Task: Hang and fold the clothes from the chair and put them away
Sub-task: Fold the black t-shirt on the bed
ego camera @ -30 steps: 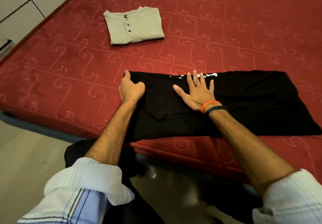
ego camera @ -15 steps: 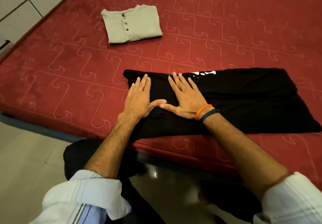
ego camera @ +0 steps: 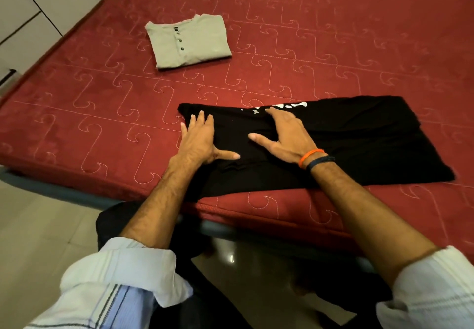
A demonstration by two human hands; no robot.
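Observation:
A black T-shirt (ego camera: 359, 144) with a white print lies folded into a long strip across the near edge of the red bed (ego camera: 102, 113). My left hand (ego camera: 200, 141) presses flat on the shirt's left end, fingers straight and thumb out to the right. My right hand (ego camera: 284, 134) lies just right of it on the shirt, thumb spread; its fingers bend down over the far fold near the print, and their tips are hidden. A folded grey button shirt (ego camera: 189, 41) rests further back on the bed.
White wardrobe doors (ego camera: 38, 3) stand at the bed's left side. The bed's dark frame edge (ego camera: 64, 193) runs along the front, with pale floor tiles (ego camera: 33, 239) below. My legs in dark trousers stand against the bed front.
My left hand went from a curled grip at the shirt's left end to lying flat on it. My right hand slid right and up toward the print, its fingers now bent over the fold.

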